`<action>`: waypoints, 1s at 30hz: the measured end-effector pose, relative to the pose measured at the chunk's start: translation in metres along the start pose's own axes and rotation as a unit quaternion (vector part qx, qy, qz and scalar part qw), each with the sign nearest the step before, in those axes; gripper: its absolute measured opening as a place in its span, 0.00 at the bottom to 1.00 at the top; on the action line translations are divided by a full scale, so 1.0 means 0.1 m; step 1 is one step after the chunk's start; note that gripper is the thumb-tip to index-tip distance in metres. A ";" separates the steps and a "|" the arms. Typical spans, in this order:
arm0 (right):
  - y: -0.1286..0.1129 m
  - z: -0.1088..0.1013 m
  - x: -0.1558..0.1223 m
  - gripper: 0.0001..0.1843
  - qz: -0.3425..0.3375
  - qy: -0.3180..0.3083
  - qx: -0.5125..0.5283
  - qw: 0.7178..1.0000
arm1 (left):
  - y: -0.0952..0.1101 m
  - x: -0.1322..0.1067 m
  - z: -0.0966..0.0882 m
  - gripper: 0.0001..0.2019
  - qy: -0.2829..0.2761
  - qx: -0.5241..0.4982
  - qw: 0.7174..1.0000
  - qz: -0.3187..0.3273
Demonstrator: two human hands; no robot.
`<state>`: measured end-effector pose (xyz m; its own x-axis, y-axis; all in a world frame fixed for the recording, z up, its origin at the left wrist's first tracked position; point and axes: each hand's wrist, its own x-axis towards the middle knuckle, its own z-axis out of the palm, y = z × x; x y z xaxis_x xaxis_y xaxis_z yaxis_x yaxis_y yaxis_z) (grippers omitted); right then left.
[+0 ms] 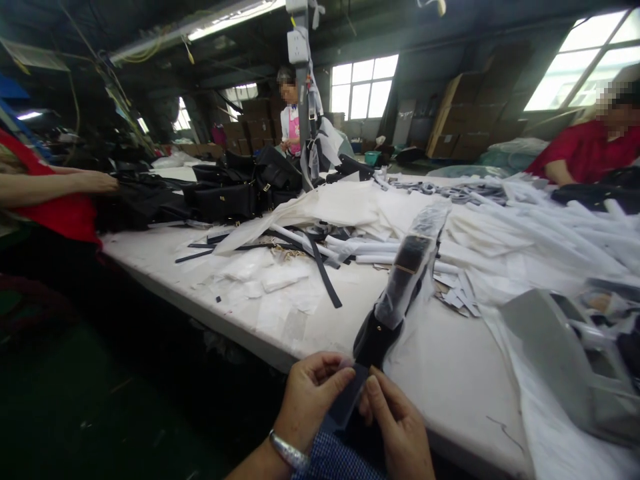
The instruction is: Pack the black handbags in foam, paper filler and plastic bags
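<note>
At the table's front edge, my left hand (pixel 317 387) pinches a small flat dark piece (pixel 347 400), thin and sheet-like, between thumb and fingers. My right hand (pixel 395 417) is closed at its other side, thumb against fingers, and seems to grip the same piece; its exact hold is partly hidden. Just beyond my fingers lies a black bag (pixel 373 340) with a small gold stud. Its far part, with a gold-coloured buckle (pixel 406 268), is wrapped in clear film and white tissue. The bag's near end is hidden by my hands.
Black straps (pixel 324 273), white paper sheets (pixel 345 203) and white rolls cover the table (pixel 450 387). A grey tape dispenser (pixel 560 353) stands at right. Black bags (pixel 225 200) are piled beside a post (pixel 303 100). Co-workers appear at left (pixel 65 190), right (pixel 585 150) and behind.
</note>
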<state>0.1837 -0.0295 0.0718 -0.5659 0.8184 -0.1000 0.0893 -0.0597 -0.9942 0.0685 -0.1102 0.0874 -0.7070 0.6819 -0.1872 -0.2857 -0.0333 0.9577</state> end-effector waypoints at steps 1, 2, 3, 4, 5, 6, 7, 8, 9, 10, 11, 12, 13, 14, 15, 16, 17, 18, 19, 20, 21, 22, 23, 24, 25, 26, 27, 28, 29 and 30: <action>-0.03 0.01 0.00 0.30 -0.005 0.003 0.007 1.000 | 0.03 0.04 0.03 0.17 -0.005 -0.005 1.000 0.003; -0.06 0.02 0.01 0.30 -0.009 0.007 0.009 1.000 | 0.06 0.08 0.07 0.17 -0.011 -0.010 1.000 0.004; -0.09 0.02 0.01 0.30 -0.013 0.013 0.004 1.000 | 0.08 0.11 0.10 0.17 -0.015 -0.016 1.000 0.003; -0.12 0.03 0.01 0.30 -0.016 0.017 -0.006 1.000 | 0.10 0.14 0.12 0.17 -0.018 -0.022 1.000 0.001; -0.14 0.03 0.02 0.30 -0.020 0.019 -0.018 0.999 | 0.12 0.16 0.15 0.16 -0.021 -0.028 0.999 0.001; -0.16 0.02 0.02 0.29 -0.026 0.021 -0.032 0.999 | 0.13 0.18 0.17 0.16 -0.023 -0.031 0.999 0.001; -0.17 0.01 0.03 0.29 -0.033 0.024 -0.046 0.998 | 0.14 0.20 0.18 0.16 -0.024 -0.032 0.999 0.004; -0.18 0.00 0.03 0.28 -0.042 0.030 -0.057 0.997 | 0.15 0.22 0.20 0.16 -0.025 -0.029 0.999 0.007; -0.20 -0.01 0.04 0.27 -0.050 0.038 -0.064 0.996 | 0.15 0.24 0.21 0.16 -0.028 -0.025 0.999 0.012; -0.22 -0.02 0.06 0.27 -0.056 0.049 -0.069 0.995 | 0.16 0.26 0.22 0.16 -0.030 -0.020 0.999 0.019; -0.24 -0.03 0.07 0.26 -0.061 0.059 -0.072 0.994 | 0.17 0.28 0.23 0.16 -0.032 -0.018 0.999 0.025; -0.27 -0.04 0.09 0.25 -0.064 0.065 -0.075 0.993 | 0.19 0.30 0.24 0.16 -0.033 -0.017 0.999 0.031; -0.30 -0.05 0.11 0.25 -0.067 0.065 -0.077 0.993 | 0.20 0.32 0.25 0.16 -0.034 -0.019 0.999 0.036; -0.34 -0.05 0.13 0.24 -0.068 0.064 -0.080 0.992 | 0.22 0.34 0.26 0.16 -0.034 -0.022 0.998 0.039; -0.37 -0.05 0.15 0.24 -0.069 0.060 -0.084 0.992 | 0.23 0.36 0.27 0.16 -0.032 -0.024 0.998 0.041; -0.41 -0.05 0.17 0.24 -0.070 0.052 -0.090 0.992 | 0.24 0.38 0.28 0.16 -0.031 -0.025 0.998 0.042; -0.44 -0.04 0.19 0.23 -0.072 0.043 -0.097 0.992 | 0.26 0.39 0.28 0.16 -0.030 -0.026 0.998 0.043; -0.47 -0.03 0.21 0.23 -0.074 0.037 -0.103 0.991 | 0.26 0.40 0.29 0.16 -0.030 -0.026 0.998 0.044; -0.49 -0.02 0.22 0.22 -0.078 0.034 -0.108 0.991 | 0.27 0.40 0.28 0.16 -0.030 -0.027 0.998 0.045; -0.50 0.00 0.23 0.22 -0.081 0.033 -0.112 0.990 | 0.26 0.41 0.28 0.16 -0.029 -0.028 0.998 0.047; -0.50 0.01 0.23 0.21 -0.082 0.037 -0.113 0.989 | 0.26 0.40 0.27 0.16 -0.030 -0.031 0.998 0.048; -0.50 0.03 0.24 0.21 -0.083 0.044 -0.113 0.989 | 0.24 0.40 0.25 0.17 -0.031 -0.034 0.998 0.047; -0.50 0.04 0.23 0.20 -0.082 0.052 -0.112 0.989 | 0.22 0.38 0.24 0.18 -0.033 -0.037 0.998 0.042; -0.49 0.05 0.23 0.20 -0.080 0.056 -0.112 0.989 | 0.20 0.37 0.22 0.19 -0.036 -0.041 0.998 0.034; -0.49 0.06 0.22 0.20 -0.077 0.059 -0.110 0.989 | 0.17 0.35 0.20 0.20 -0.043 -0.044 0.998 0.022; -0.48 0.07 0.22 0.20 -0.073 0.061 -0.107 0.990 | 0.15 0.33 0.19 0.21 -0.051 -0.048 0.997 0.011; -0.48 0.07 0.21 0.20 -0.069 0.061 -0.103 0.990 | 0.12 0.31 0.17 0.21 -0.058 -0.050 0.997 0.002; -0.49 0.07 0.21 0.19 -0.067 0.061 -0.100 0.991 | 0.09 0.29 0.16 0.21 -0.061 -0.052 0.997 -0.004; -0.49 0.06 0.21 0.19 -0.066 0.059 -0.098 0.991 | 0.06 0.28 0.16 0.20 -0.059 -0.054 0.997 -0.005; -0.50 0.06 0.22 0.19 -0.069 0.055 -0.097 0.991 | 0.04 0.28 0.16 0.20 -0.052 -0.055 0.997 -0.003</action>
<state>0.1619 -0.0124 0.1193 -0.4912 0.8695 0.0521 0.1791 0.1594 -0.9708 0.0581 -0.0800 0.0897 -0.6356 0.7547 -0.1627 -0.3629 -0.1061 0.9258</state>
